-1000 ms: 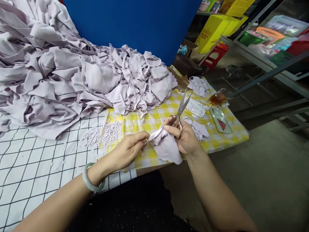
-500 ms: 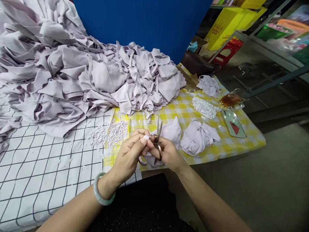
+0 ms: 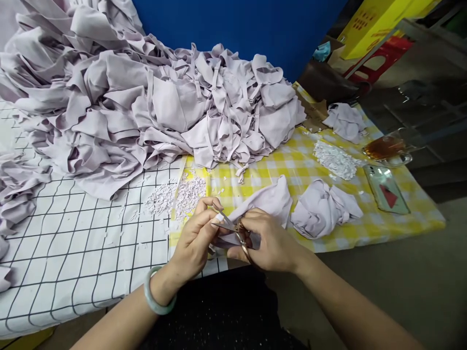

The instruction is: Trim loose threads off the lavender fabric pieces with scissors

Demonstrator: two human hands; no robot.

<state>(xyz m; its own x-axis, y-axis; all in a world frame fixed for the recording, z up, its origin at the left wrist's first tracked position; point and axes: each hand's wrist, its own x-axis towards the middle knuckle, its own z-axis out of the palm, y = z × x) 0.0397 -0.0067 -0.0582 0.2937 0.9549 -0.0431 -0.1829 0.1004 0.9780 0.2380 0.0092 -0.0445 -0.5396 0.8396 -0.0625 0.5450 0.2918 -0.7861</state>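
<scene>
My left hand (image 3: 199,238), with a pale green bangle (image 3: 153,296) on its wrist, pinches a strap end of a pale lilac garment (image 3: 268,201). In my right hand (image 3: 272,238) are scissors (image 3: 241,233), fingers wrapped round the bronze-coloured handles. Their blades point left, spread around the white tip of the strap at my left fingertips. Part of the garment is hidden behind my hands; the rest lies on the table. To the right of it rests a bunched lilac garment (image 3: 321,209).
A large heap of lilac garments (image 3: 175,102) covers the back of the table. Small fabric clippings (image 3: 189,194) lie left of centre, with a pile of white bits (image 3: 335,160) at right. Beyond are a phone (image 3: 387,189) and a glass mug of brown drink (image 3: 386,147).
The scissors have turned from pointing up to pointing left, their blades now at the strap end in my left hand. The view has shifted, so the table's contents sit further right at the right side.
</scene>
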